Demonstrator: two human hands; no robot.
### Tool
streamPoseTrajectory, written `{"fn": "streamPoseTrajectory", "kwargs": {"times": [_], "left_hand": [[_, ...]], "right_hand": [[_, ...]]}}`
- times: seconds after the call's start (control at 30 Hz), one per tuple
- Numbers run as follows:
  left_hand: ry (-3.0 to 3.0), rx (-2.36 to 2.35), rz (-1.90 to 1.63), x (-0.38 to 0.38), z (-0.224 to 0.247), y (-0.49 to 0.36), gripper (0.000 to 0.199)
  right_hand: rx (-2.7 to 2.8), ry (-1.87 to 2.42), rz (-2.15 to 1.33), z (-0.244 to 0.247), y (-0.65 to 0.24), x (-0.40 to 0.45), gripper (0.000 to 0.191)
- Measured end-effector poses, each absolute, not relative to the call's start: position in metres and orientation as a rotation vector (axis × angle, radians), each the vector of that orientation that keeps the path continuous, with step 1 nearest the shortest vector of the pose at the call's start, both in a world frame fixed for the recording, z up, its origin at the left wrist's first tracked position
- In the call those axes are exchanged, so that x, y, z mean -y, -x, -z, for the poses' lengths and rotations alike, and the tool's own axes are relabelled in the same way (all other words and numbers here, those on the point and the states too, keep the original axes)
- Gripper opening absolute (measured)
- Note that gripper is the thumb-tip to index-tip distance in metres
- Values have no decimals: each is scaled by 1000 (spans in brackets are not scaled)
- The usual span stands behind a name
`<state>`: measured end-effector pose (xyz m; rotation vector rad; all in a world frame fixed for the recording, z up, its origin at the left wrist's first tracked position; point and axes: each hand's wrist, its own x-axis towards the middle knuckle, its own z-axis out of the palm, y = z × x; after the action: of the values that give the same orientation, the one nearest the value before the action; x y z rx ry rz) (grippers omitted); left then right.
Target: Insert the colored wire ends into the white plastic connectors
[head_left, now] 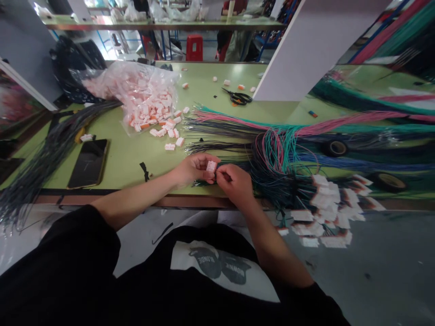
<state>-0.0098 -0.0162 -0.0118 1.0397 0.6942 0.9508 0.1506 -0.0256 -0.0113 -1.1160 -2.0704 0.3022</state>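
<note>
Between its thumb and fingers my left hand holds a small white connector over the front part of the green table. My right hand is closed right beside the connector, its thumb and index finger pinched; what they hold is too small to make out. Dark wires fan out behind both hands. Pink and teal wires are looped over the bundle to the right. Loose white and orange connectors lie beyond my left hand, near an open plastic bag full of them.
A phone and grey wires lie at left. Black scissors rest near a white pillar. Tape rolls sit at right, and connectors on wires hang over the front edge.
</note>
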Motion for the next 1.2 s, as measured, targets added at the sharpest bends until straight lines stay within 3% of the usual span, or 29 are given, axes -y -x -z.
{"fn": "streamPoseTrajectory", "kwargs": {"times": [0.23,0.33,0.47,0.7,1.03,1.2], "left_hand": [[-1046,-718,-782,11,5,22,51],[-1119,-675,-580,8,0,33,46],[-1151,-606,-346,8,1,38,41],[-1166,-610,-254,8,3,34,44],[-1207,-753,-409,10,-6,36,42],[-1245,-779,-356,12,-7,34,38]], "right_hand": [[2055,1114,-493,0,-167,17,19],[2040,1353,-185,-12,-185,9,22],[2478,1654,234,-20,-194,4,22],[2758,1563,477,-13,-185,6,29],[2418,1818,303,-19,-186,6,26],[2470,1384,-26,-11,-185,6,24]]}}
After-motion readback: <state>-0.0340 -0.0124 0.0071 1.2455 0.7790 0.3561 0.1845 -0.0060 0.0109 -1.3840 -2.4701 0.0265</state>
